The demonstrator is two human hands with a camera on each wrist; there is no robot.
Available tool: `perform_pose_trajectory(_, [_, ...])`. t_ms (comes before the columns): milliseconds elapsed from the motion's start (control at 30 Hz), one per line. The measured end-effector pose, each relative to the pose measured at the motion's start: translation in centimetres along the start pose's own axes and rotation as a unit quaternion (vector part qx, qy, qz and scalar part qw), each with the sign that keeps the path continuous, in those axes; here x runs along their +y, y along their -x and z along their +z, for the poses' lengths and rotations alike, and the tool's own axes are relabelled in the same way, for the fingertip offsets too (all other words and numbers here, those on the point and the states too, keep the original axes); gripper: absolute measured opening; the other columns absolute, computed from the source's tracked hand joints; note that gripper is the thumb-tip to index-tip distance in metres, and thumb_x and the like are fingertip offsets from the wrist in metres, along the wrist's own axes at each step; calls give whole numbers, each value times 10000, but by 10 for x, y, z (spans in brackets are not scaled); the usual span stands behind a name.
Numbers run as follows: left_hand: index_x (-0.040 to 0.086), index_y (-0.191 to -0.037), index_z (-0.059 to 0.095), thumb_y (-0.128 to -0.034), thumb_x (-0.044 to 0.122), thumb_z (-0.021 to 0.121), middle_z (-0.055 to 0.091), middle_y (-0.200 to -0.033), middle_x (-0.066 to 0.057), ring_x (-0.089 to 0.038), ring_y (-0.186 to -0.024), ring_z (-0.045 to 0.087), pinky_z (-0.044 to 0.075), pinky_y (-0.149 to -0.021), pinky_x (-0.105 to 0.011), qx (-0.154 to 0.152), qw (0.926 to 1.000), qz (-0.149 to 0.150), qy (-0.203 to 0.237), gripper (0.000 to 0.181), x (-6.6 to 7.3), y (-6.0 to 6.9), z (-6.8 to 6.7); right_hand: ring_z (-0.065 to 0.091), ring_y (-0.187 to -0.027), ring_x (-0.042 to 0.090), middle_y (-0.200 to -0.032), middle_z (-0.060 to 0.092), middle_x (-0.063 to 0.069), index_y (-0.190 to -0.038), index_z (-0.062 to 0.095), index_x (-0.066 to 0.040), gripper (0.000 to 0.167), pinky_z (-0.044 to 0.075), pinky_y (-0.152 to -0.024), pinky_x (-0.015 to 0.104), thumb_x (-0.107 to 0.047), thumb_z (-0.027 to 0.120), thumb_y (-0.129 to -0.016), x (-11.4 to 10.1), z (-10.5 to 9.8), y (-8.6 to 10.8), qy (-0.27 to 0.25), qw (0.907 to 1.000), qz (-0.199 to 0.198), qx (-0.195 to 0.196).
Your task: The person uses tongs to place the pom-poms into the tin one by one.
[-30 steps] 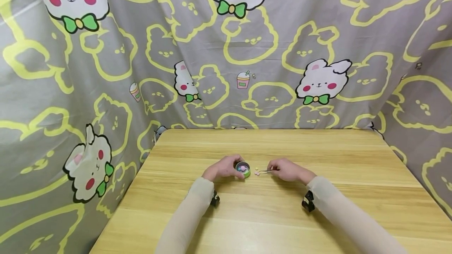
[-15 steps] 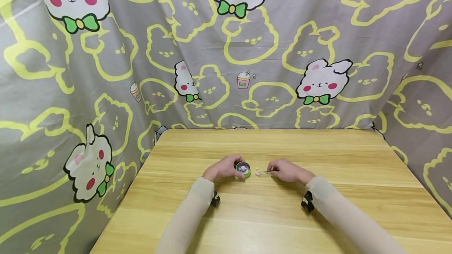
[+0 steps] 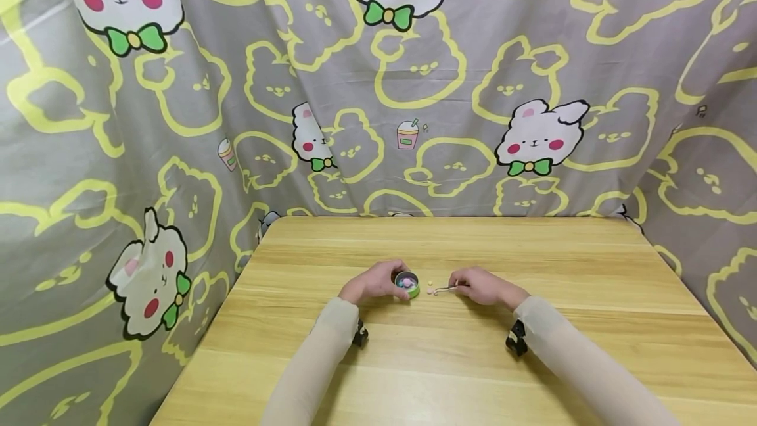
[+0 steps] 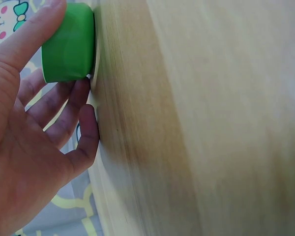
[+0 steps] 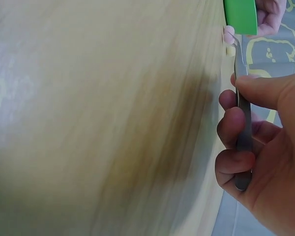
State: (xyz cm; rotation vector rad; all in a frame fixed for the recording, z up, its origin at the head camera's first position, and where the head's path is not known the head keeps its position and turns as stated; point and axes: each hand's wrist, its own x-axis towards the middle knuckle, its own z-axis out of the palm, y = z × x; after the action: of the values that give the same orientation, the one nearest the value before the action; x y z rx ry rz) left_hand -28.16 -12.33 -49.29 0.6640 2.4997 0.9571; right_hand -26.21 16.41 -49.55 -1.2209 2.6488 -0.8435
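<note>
My left hand (image 3: 381, 280) grips a small round green container (image 3: 412, 291), thumb on the near side and fingers round the far side. The container stands open-topped on the table, with pink and blue balls inside. In the left wrist view its plain green wall (image 4: 69, 49) shows. My right hand (image 3: 478, 284) holds curved metal tweezers (image 5: 244, 123), their tips pointing toward the container. A pink ball (image 5: 229, 34) is at the tips; whether they pinch it I cannot tell. Beside it lie another small pink piece (image 3: 430, 292) and a yellow one (image 3: 430, 283).
The wooden table (image 3: 503, 367) extends around both hands. Behind and at both sides hangs a grey curtain (image 3: 355, 71) with rabbit prints. A black wrist camera (image 3: 516, 338) sits under the right wrist, another black device (image 3: 360, 334) under the left.
The tweezer tips have shifted slightly right, and the pink pieces now look farther apart. My left hand and the green container have stayed in place.
</note>
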Motion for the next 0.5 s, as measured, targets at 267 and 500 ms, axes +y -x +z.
perform_pose_trajectory(267, [184, -1099, 573, -733, 260, 829, 602, -1003, 85, -88, -919, 556, 439, -832, -276, -15, 10000, -28, 66, 453, 2, 2, 0, 550, -773, 104, -880, 639, -15, -965, 656, -102, 126, 458, -695, 326, -33, 559, -924, 4, -1, 3, -122, 9995, 299, 50])
perform_pose_trajectory(500, [151, -1095, 578, -731, 235, 832, 606, -1001, 58, -104, -909, 560, 447, -820, -283, -1, 9999, 54, 159, 452, 2, 2, 0, 557, -815, 134, -918, 637, 7, -990, 655, -111, 159, 460, -724, 355, -35, 529, -929, 3, -5, 5, -247, 9980, 572, 92])
